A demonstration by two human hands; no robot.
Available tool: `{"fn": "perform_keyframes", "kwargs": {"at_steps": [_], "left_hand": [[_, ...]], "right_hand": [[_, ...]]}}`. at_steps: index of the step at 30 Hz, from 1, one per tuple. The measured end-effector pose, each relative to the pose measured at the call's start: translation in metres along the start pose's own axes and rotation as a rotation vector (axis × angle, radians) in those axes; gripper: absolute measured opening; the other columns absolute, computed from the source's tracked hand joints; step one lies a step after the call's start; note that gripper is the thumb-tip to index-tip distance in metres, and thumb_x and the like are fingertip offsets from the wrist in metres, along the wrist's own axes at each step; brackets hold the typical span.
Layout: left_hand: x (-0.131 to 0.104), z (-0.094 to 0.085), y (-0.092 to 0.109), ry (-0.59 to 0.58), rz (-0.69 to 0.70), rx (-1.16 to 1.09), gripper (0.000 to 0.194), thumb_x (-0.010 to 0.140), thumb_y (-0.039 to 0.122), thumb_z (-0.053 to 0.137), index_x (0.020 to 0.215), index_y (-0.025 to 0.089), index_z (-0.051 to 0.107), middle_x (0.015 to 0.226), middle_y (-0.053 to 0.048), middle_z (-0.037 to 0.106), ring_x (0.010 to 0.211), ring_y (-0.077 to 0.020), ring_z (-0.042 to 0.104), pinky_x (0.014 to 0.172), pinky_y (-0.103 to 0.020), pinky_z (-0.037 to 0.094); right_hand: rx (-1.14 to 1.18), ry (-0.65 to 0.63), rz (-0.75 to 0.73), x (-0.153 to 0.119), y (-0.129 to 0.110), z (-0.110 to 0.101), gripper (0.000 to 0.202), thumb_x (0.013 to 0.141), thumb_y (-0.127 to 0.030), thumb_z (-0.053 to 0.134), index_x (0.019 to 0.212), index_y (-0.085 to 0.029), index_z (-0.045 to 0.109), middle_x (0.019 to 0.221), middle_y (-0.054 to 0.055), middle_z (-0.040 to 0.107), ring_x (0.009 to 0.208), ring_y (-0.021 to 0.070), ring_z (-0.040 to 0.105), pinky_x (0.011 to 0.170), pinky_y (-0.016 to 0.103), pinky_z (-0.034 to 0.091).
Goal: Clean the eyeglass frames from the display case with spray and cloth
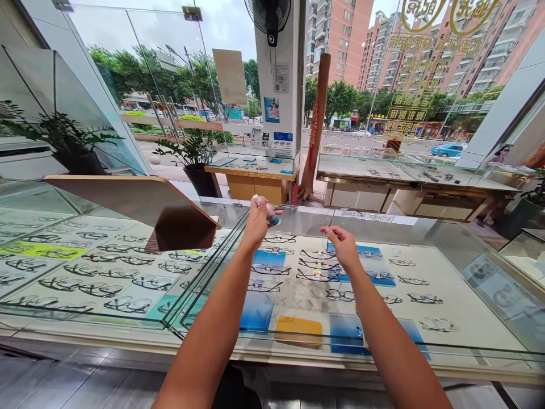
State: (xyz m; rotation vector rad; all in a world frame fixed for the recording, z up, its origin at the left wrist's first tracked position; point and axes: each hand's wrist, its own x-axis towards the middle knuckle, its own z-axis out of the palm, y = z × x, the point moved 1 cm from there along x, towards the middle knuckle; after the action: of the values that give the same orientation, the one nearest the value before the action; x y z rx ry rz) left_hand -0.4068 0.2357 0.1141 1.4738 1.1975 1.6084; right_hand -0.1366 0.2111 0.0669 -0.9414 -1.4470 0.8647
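My left hand [257, 220] is closed round a small bottle [269, 212] with a white cap and pink and blue colouring. To its right, my right hand [343, 244] pinches a thin pair of glasses [327, 233], seen faintly above the counter. The two hands are apart, both over the glass display case [426, 227]. Beneath the glass lie rows of eyeglasses [317, 275], some on blue sheets [259, 307], along with a yellow-orange case or cloth [298, 330].
A tilted mirror or board [128, 199] stands on the left case. Beyond the counter are potted plants [200, 170], a wooden showcase [255, 184], a wooden post [317, 125] and a wall fan [270, 20]. More glass cases [404, 170] stand by the window.
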Motion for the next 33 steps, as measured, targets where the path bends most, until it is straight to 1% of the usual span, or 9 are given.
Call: {"fn": "perform_keyframes", "kwargs": {"at_steps": [2, 5, 9, 13, 15, 18, 22, 29, 33], "left_hand": [[-0.010, 0.020, 0.003, -0.157, -0.021, -0.263, 0.051, 0.097, 0.079, 0.041, 0.112, 0.031, 0.036, 0.104, -0.001, 0.061, 0.090, -0.0185, 0.070, 0.072, -0.033, 0.060], [-0.026, 0.043, 0.006, -0.354, -0.124, -0.506, 0.055, 0.091, 0.073, 0.063, 0.115, 0.032, 0.037, 0.098, 0.002, 0.058, 0.086, -0.0155, 0.065, 0.074, -0.033, 0.061], [-0.043, 0.060, 0.008, -0.453, -0.227, -0.528, 0.054, 0.087, 0.055, 0.079, 0.115, 0.030, 0.040, 0.104, 0.001, 0.058, 0.090, -0.0136, 0.061, 0.079, -0.032, 0.061], [-0.050, 0.068, 0.011, -0.520, -0.296, -0.545, 0.053, 0.089, 0.056, 0.073, 0.127, 0.031, 0.046, 0.107, -0.002, 0.061, 0.094, -0.0163, 0.061, 0.079, -0.033, 0.059], [-0.051, 0.070, 0.011, -0.529, -0.343, -0.579, 0.050, 0.089, 0.055, 0.070, 0.128, 0.029, 0.052, 0.098, -0.003, 0.060, 0.086, -0.0165, 0.058, 0.070, -0.029, 0.055], [-0.049, 0.070, 0.009, -0.511, -0.392, -0.641, 0.046, 0.088, 0.064, 0.064, 0.103, 0.021, 0.061, 0.080, -0.002, 0.053, 0.071, -0.0156, 0.051, 0.056, -0.025, 0.045], [-0.046, 0.068, 0.007, -0.494, -0.421, -0.627, 0.066, 0.085, 0.084, 0.052, 0.070, 0.020, 0.049, 0.063, 0.001, 0.040, 0.058, -0.0137, 0.040, 0.047, -0.024, 0.032], [-0.044, 0.064, 0.008, -0.503, -0.431, -0.568, 0.070, 0.085, 0.087, 0.036, 0.061, 0.022, 0.044, 0.057, 0.002, 0.033, 0.050, -0.0132, 0.035, 0.044, -0.025, 0.028], [-0.045, 0.067, -0.001, -0.409, -0.302, -0.313, 0.063, 0.086, 0.078, 0.042, 0.060, 0.021, 0.049, 0.055, 0.001, 0.039, 0.050, -0.0123, 0.035, 0.046, -0.025, 0.028]], "right_hand": [[0.012, 0.006, -0.006, 0.001, 0.000, 0.000, 0.039, 0.092, -0.058, 0.066, 0.097, -0.022, 0.081, 0.109, 0.009, 0.078, 0.105, 0.0274, 0.065, 0.092, 0.039, 0.049], [0.036, 0.008, -0.015, 0.001, 0.000, 0.000, 0.039, 0.092, -0.058, 0.066, 0.096, -0.022, 0.080, 0.109, 0.009, 0.079, 0.106, 0.0273, 0.065, 0.093, 0.039, 0.049], [0.058, -0.007, -0.012, 0.001, -0.001, 0.000, 0.038, 0.092, -0.058, 0.067, 0.095, -0.023, 0.080, 0.111, 0.009, 0.079, 0.109, 0.0274, 0.066, 0.095, 0.039, 0.049], [0.052, -0.014, 0.002, 0.001, -0.002, 0.001, 0.039, 0.092, -0.059, 0.067, 0.098, -0.023, 0.080, 0.111, 0.008, 0.079, 0.106, 0.0270, 0.066, 0.094, 0.038, 0.049], [0.057, -0.019, 0.012, 0.001, -0.003, 0.001, 0.039, 0.092, -0.060, 0.067, 0.098, -0.023, 0.080, 0.110, 0.008, 0.078, 0.105, 0.0266, 0.065, 0.092, 0.038, 0.050], [0.083, -0.041, 0.017, 0.000, -0.005, 0.001, 0.038, 0.092, -0.060, 0.067, 0.096, -0.023, 0.080, 0.108, 0.007, 0.078, 0.104, 0.0261, 0.064, 0.091, 0.037, 0.049], [0.101, -0.133, 0.008, -0.002, -0.008, 0.002, 0.036, 0.094, -0.058, 0.066, 0.095, -0.024, 0.079, 0.107, 0.007, 0.078, 0.103, 0.0251, 0.064, 0.092, 0.036, 0.047], [0.151, -0.262, 0.016, -0.006, -0.013, 0.004, 0.038, 0.095, -0.061, 0.065, 0.089, -0.024, 0.075, 0.105, 0.006, 0.078, 0.102, 0.0239, 0.064, 0.093, 0.036, 0.047], [0.151, -0.344, 0.016, -0.008, -0.015, 0.005, 0.039, 0.096, -0.061, 0.063, 0.092, -0.025, 0.077, 0.106, 0.006, 0.078, 0.102, 0.0236, 0.064, 0.093, 0.036, 0.047]]}}
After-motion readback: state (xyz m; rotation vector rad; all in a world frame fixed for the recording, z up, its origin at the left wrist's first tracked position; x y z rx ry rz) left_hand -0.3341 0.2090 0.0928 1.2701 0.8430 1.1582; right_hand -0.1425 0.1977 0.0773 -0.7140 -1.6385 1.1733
